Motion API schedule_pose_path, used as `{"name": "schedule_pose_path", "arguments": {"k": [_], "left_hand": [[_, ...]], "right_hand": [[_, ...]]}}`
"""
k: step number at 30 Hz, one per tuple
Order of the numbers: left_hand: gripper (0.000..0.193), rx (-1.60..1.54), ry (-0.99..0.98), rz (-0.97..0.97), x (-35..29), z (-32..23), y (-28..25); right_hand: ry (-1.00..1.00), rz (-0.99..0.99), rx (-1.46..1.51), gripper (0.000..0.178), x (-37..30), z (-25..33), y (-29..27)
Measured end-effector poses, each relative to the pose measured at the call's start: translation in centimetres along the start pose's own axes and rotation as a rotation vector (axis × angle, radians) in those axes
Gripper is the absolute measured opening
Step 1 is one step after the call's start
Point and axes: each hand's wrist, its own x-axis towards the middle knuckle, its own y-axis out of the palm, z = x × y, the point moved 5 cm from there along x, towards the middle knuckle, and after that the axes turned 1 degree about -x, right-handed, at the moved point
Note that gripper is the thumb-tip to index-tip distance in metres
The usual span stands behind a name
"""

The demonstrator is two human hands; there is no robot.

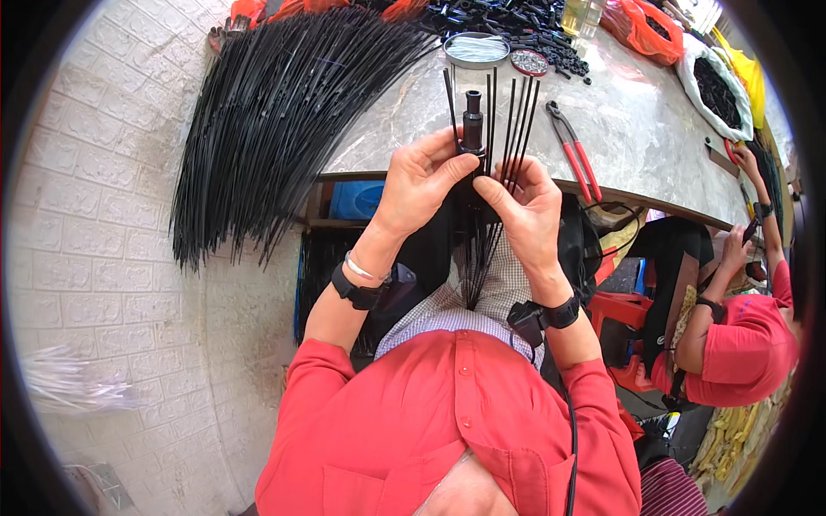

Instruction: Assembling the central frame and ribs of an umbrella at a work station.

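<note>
My left hand (425, 181) is closed round a black stepped tubular fitting (472, 129), held upright just off the table's front edge. Several thin black rods (522, 120) stand around the fitting and fan out above my fingers. Lower down, the rods draw together over my lap. My right hand (527, 202) pinches some of these rods beside the fitting, its thumb close to the left thumb. Where the rods meet the fitting is mostly hidden by my fingers.
A large bundle of black rods (267, 120) overhangs the grey table (387, 112) at left. Red-handled pliers (575, 155) lie at right. Behind are a tin of white sticks (476, 50), a dish of small metal parts (529, 62) and black fittings (516, 21). Another person (740, 344) works at right.
</note>
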Motion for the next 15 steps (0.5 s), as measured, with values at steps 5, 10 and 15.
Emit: {"name": "schedule_pose_path", "arguments": {"k": [5, 10, 15], "left_hand": [[0.036, 0.004, 0.003, 0.025, -0.2, -0.1, 0.0], [0.037, -0.055, 0.001, 0.020, -0.6, -0.5, 0.0], [0.037, -0.039, 0.006, 0.019, -0.8, -0.4, -0.3]], "right_hand": [[-0.031, 0.133, -0.151, 0.017, 0.2, 0.6, 0.2], [0.000, 0.156, -0.147, 0.014, 0.3, 1.2, 0.4], [-0.014, 0.170, -0.077, 0.014, 0.1, 1.2, 0.5]]}}
